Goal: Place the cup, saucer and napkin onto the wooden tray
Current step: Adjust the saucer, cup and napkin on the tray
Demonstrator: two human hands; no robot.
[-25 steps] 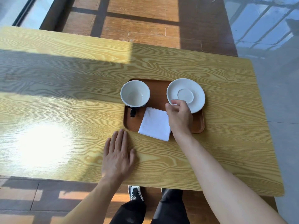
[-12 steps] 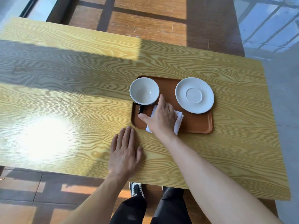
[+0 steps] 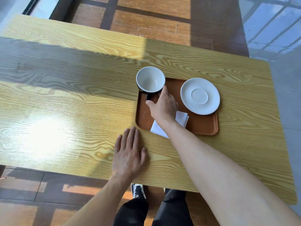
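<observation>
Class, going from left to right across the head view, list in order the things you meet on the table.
Left hand → cup → right hand → saucer. The napkin and tray overlap these, so they are left out.

The light wooden table (image 3: 81, 98) carries a brown wooden tray (image 3: 200, 126) near its right end. Just beside the tray's near left corner, the left hand (image 3: 128, 154) lies flat on the table, palm down with the fingers stretched out.

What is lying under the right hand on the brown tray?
A folded white paper napkin lies under the right hand and wrist, on the brown wooden tray, one corner past its near rim. Its middle is covered.
</observation>
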